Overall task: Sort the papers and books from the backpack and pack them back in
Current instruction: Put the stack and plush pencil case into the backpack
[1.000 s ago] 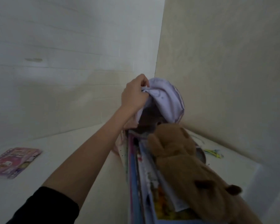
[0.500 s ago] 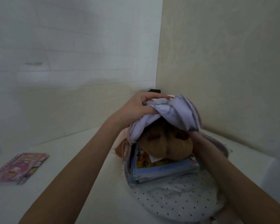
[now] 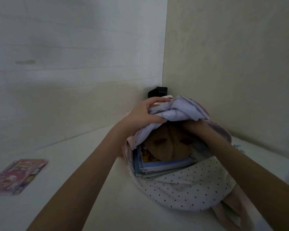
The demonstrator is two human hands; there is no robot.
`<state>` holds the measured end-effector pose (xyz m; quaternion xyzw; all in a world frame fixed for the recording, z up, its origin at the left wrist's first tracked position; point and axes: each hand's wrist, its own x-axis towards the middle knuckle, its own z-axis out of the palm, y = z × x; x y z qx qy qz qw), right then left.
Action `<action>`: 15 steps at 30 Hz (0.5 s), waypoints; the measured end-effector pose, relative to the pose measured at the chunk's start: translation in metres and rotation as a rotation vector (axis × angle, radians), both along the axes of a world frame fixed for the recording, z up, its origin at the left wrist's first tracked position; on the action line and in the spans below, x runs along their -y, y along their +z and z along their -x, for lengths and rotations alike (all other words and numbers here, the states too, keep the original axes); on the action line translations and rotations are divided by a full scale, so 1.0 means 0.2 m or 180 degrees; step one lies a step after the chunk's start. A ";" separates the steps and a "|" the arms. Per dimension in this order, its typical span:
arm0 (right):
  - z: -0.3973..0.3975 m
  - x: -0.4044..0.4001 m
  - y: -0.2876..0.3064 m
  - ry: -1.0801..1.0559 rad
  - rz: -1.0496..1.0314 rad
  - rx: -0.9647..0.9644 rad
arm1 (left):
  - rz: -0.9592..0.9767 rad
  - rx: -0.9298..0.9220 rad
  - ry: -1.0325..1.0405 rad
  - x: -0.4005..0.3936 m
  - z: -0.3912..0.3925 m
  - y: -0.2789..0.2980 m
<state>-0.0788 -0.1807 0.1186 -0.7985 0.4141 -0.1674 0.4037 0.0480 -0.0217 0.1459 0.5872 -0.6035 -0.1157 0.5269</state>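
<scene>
A white backpack with black dots (image 3: pixel 182 189) lies on the white table (image 3: pixel 93 189) with its mouth towards me. Inside it sit a stack of books and papers (image 3: pixel 163 165) and, on top of them, a brown plush toy (image 3: pixel 163 147). My left hand (image 3: pixel 145 114) grips the lavender flap of the backpack (image 3: pixel 182 109) and holds it up over the opening. My right hand (image 3: pixel 195 127) reaches under that flap beside the plush toy; its fingers are hidden by the fabric.
A pink spiral notebook (image 3: pixel 17 176) lies flat at the left of the table. A black object (image 3: pixel 158 91) stands in the corner behind the backpack. Walls close the table at the back and right. Small blue bits (image 3: pixel 238 146) lie at the right.
The backpack has come down from upright to lying on the table. My right hand has gone in under the flap. The left hand keeps its hold on the flap.
</scene>
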 end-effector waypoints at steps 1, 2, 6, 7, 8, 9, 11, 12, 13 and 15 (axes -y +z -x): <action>0.01 -0.05 0.00 0.0349 0.0351 0.0099 | 0.0056 0.0023 0.0052 0.02 0.01 0.00; 0.03 -0.12 0.00 0.0732 0.0918 0.0234 | 0.0120 0.0006 0.0097 0.04 0.02 -0.01; 0.17 -0.49 -0.14 0.1637 0.3829 0.0435 | 0.0168 -0.0145 0.0244 0.04 0.04 0.00; 0.17 -0.55 -0.20 0.1967 0.4200 0.0002 | 0.0138 -0.0113 0.0251 0.04 0.05 0.00; 0.17 -0.59 -0.26 0.2240 0.4391 -0.0425 | 0.0112 -0.0055 0.0253 0.03 0.05 0.00; 0.15 -0.62 -0.30 0.2437 0.4369 -0.0817 | 0.0085 -0.0021 0.0248 0.02 0.06 -0.01; 0.08 -0.65 -0.34 0.2386 0.4242 -0.1206 | -0.0071 -0.0150 0.0254 0.00 0.06 -0.02; 0.06 -0.65 -0.35 0.2307 0.4325 -0.1203 | -0.0229 -0.0250 0.0269 -0.02 0.07 -0.04; 0.04 -0.66 -0.35 0.2268 0.4438 -0.1288 | -0.0411 -0.0172 0.0340 -0.05 0.07 -0.05; 0.03 -0.68 -0.36 0.2105 0.4612 -0.1467 | -0.0818 0.0533 0.0615 -0.11 0.08 -0.10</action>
